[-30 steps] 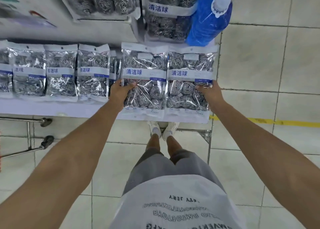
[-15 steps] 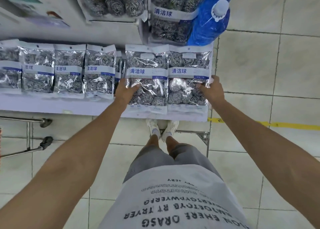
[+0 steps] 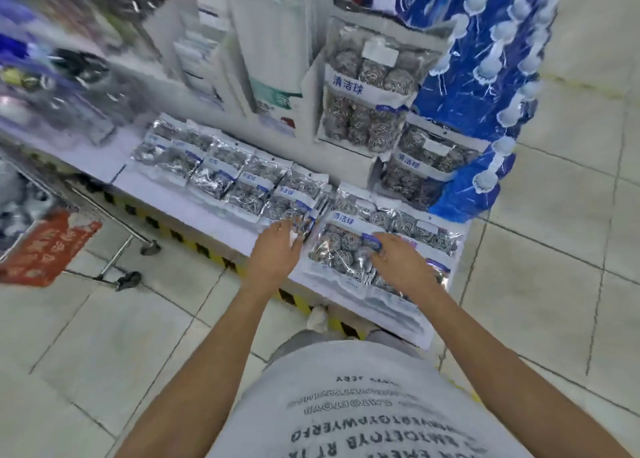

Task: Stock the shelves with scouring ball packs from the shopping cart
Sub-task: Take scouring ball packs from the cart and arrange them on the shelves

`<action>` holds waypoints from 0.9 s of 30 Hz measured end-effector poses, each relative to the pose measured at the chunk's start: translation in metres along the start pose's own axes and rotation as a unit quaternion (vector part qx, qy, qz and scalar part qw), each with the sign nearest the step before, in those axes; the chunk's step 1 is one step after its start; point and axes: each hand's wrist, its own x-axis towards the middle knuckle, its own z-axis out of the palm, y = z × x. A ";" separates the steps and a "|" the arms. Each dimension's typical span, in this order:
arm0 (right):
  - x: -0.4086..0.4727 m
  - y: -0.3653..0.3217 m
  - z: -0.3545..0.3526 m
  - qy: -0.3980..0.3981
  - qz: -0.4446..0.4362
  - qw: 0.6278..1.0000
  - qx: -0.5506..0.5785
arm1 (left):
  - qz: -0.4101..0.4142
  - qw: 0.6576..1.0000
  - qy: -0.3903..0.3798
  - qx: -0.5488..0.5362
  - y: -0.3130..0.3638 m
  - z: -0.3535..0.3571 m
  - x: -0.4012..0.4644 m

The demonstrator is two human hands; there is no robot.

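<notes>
The two scouring ball packs (image 3: 377,246) now lie released flat at the shelf (image 3: 242,239) front edge, beside the row of packs (image 3: 225,177), both the left hand (image 3: 275,253) and right hand (image 3: 401,263) open-fingered above them, suggesting this placement is done and the cart (image 3: 52,215) comes next.

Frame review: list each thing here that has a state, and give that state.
left hand: fingers straight, holding nothing, tips at the row's nearest pack
right hand: fingers spread, resting on the front packs
front packs: lying flat at the shelf's edge
row of packs: lying flat, overlapping
shopping cart: parked left
</notes>
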 end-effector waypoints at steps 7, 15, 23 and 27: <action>0.020 -0.108 0.018 -0.041 -0.212 0.971 -0.101 | -0.129 0.984 0.124 0.000 -0.056 -0.034 -0.095; 0.019 -0.243 0.072 -0.055 -0.366 0.916 -0.157 | -0.266 0.930 0.251 -0.031 -0.142 -0.051 -0.198; 0.023 -0.360 0.146 -0.069 -0.440 0.883 -0.149 | -0.352 0.894 0.275 -0.039 -0.241 -0.085 -0.253; 0.034 -0.405 0.182 -0.093 -0.453 0.874 -0.146 | -0.380 0.877 0.288 -0.057 -0.285 -0.102 -0.265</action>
